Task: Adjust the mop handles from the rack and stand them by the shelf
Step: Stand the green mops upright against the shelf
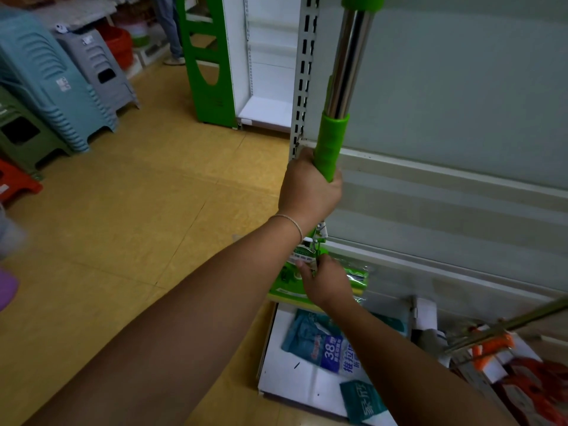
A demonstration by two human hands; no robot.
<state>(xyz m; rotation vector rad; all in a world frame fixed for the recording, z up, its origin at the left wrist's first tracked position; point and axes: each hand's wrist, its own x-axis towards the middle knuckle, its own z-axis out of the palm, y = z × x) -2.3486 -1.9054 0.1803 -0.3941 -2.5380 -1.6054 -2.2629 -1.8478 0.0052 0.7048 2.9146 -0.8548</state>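
A mop with a steel handle [349,59] and green grip sleeve [332,139] stands upright against the white shelf [445,186]. My left hand [309,189] is closed around the lower end of the green grip. Below it, my right hand [327,281] pinches the metal wringer lever and label just above the green mop head [356,279], which is wrapped in plastic and rests on the shelf's bottom board. The handle's top runs out of view.
A second mop with orange parts [491,345] lies at the lower right. Packaged goods [325,345] lie on the white base board. Stacked plastic stools [52,78] line the left. A green-and-white shelf unit [209,59] stands behind, a person's legs [170,29] beyond it.
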